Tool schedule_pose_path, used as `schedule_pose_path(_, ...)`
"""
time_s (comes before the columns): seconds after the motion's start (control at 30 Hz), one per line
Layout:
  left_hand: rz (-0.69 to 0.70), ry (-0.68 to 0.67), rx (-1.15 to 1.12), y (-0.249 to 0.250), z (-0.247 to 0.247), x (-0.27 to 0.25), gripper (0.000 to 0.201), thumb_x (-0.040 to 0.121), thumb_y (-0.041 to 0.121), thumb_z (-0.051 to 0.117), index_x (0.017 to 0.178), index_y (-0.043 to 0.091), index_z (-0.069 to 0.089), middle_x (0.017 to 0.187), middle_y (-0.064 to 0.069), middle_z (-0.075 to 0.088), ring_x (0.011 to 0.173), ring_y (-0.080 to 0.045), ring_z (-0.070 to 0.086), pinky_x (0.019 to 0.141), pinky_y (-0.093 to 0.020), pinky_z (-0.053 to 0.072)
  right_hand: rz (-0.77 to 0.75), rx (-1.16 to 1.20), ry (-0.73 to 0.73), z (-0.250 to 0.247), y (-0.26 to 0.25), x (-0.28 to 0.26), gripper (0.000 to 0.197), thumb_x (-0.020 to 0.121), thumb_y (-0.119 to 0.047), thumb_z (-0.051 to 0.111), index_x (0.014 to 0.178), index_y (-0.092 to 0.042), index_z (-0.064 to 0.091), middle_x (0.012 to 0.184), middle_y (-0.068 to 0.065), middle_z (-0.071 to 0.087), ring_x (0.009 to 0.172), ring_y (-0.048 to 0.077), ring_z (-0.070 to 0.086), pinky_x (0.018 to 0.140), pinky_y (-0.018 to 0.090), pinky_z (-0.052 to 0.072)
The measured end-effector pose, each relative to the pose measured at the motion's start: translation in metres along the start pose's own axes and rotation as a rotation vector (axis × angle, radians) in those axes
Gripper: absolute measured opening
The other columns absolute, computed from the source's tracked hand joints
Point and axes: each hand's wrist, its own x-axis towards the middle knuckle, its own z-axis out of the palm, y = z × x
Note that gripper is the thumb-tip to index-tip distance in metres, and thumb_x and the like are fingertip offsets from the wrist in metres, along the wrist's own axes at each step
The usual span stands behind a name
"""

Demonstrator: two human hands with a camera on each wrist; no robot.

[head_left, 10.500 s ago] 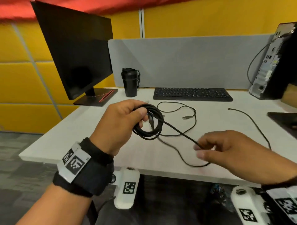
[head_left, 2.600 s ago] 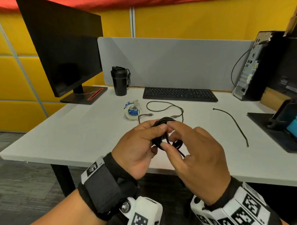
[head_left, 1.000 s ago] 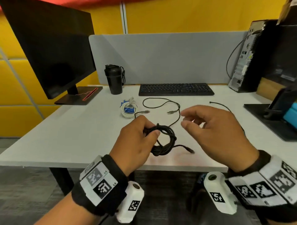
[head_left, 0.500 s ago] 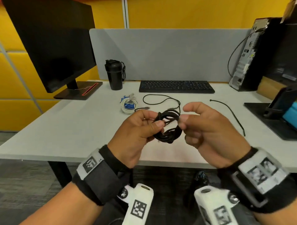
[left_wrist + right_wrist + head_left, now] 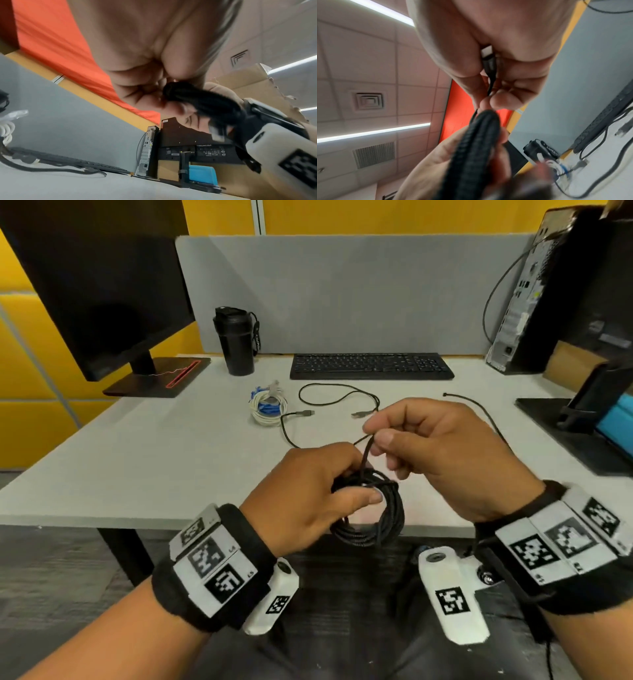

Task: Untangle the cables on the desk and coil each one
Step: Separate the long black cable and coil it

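Cables are partly done: a white coil point(image 5: 269, 409) sits finished on the desk point(image 5: 171, 457), my left hand point(image 5: 308, 494) grips a braided black coil point(image 5: 373, 515) above the near edge, my right hand point(image 5: 435, 453) pinches its plug end point(image 5: 488, 59), probably tucking it. One thin, smooth black cable point(image 5: 339, 400) lies loose.
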Motion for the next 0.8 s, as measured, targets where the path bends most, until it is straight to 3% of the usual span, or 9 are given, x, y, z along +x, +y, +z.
schedule_pose_path(0.1,-0.01,0.096,-0.147,0.0,-0.005,0.0,0.038,0.087,0.036,0.074,0.123,0.028,0.064,0.078,0.014,0.066,0.075,-0.005,0.065,0.073,-0.024,0.052,0.048,-0.093,0.092,-0.017,0.005,0.005,0.011,0.088,-0.012,0.071,0.084,-0.021,0.077,0.073,0.003,0.074,0.049,0.007,0.052,0.046,0.019,0.042)
schedule_pose_path(0.23,-0.016,0.137,-0.346,0.001,-0.011,0.001,0.037,0.085,0.03,0.071,0.121,0.028,0.068,0.071,0.011,0.066,0.062,-0.008,0.063,0.065,-0.022,0.052,0.107,-0.192,-0.037,-0.004,0.018,0.003,0.015,0.088,-0.01,0.069,0.077,-0.017,0.075,0.055,-0.008,0.065,0.042,0.0,0.044,0.045,0.014,0.036)
schedule_pose_path(0.33,-0.043,0.131,-0.414,0.0,-0.012,0.001,0.028,0.091,0.021,0.069,0.119,0.024,0.07,0.069,0.011,0.067,0.06,-0.008,0.062,0.064,-0.022,0.052,0.085,-0.219,-0.203,0.013,0.024,-0.002,0.013,0.091,-0.013,0.067,0.083,-0.018,0.077,0.062,-0.003,0.066,0.053,0.006,0.053,0.056,0.022,0.044)
schedule_pose_path(0.4,-0.07,0.11,-0.413,-0.003,-0.013,0.002,0.02,0.095,0.017,0.065,0.114,0.022,0.072,0.072,0.014,0.068,0.062,-0.004,0.062,0.065,-0.018,0.05,0.068,-0.173,-0.248,0.014,0.023,-0.003,0.018,0.09,-0.01,0.068,0.079,-0.022,0.076,0.066,-0.006,0.069,0.059,0.005,0.059,0.061,0.021,0.047)
schedule_pose_path(0.5,-0.061,0.071,-0.261,-0.007,-0.014,0.003,0.014,0.1,0.022,0.058,0.105,0.023,0.071,0.081,0.017,0.068,0.075,-0.002,0.062,0.068,-0.016,0.047,0.069,-0.13,-0.271,0.015,0.022,-0.003,0.027,0.085,-0.005,0.07,0.072,-0.028,0.074,0.072,-0.004,0.073,0.067,0.008,0.066,0.064,0.023,0.052)
schedule_pose_path(0.6,-0.069,0.062,-0.132,-0.011,-0.013,0.003,0.011,0.101,0.031,0.056,0.103,0.026,0.065,0.087,0.01,0.065,0.083,-0.008,0.06,0.071,-0.02,0.046,0.099,-0.241,-0.264,0.015,0.025,-0.003,0.018,0.085,-0.01,0.072,0.079,-0.026,0.078,0.081,-0.001,0.076,0.079,0.015,0.071,0.083,0.035,0.058)
schedule_pose_path(0.7,-0.139,0.142,-0.188,-0.015,-0.013,0.003,0.007,0.098,0.031,0.06,0.1,0.026,0.064,0.084,0.003,0.066,0.08,-0.015,0.062,0.073,-0.034,0.052,0.06,-0.386,0.045,0.009,0.027,0.002,0.013,0.089,-0.018,0.069,0.09,-0.028,0.078,0.087,-0.012,0.076,0.085,0.002,0.068,0.089,0.03,0.054)
schedule_pose_path(0.77,-0.197,0.229,-0.231,-0.018,-0.01,0.005,0.004,0.096,0.029,0.064,0.096,0.026,0.066,0.083,0.003,0.067,0.078,-0.014,0.062,0.072,-0.033,0.053,-0.143,-0.459,0.312,0.011,0.017,-0.001,0.014,0.09,-0.022,0.067,0.089,-0.034,0.073,0.084,-0.021,0.071,0.08,-0.002,0.064,0.078,0.016,0.051)
schedule_pose_path(0.8,-0.24,0.273,-0.28,-0.019,-0.007,0.006,0.003,0.094,0.028,0.066,0.095,0.025,0.067,0.082,0.004,0.068,0.077,-0.012,0.063,0.071,-0.031,0.052,-0.256,-0.467,0.359,0.015,0.01,-0.005,0.012,0.089,-0.024,0.067,0.089,-0.035,0.071,0.081,-0.022,0.07,0.076,-0.002,0.064,0.07,0.009,0.048)
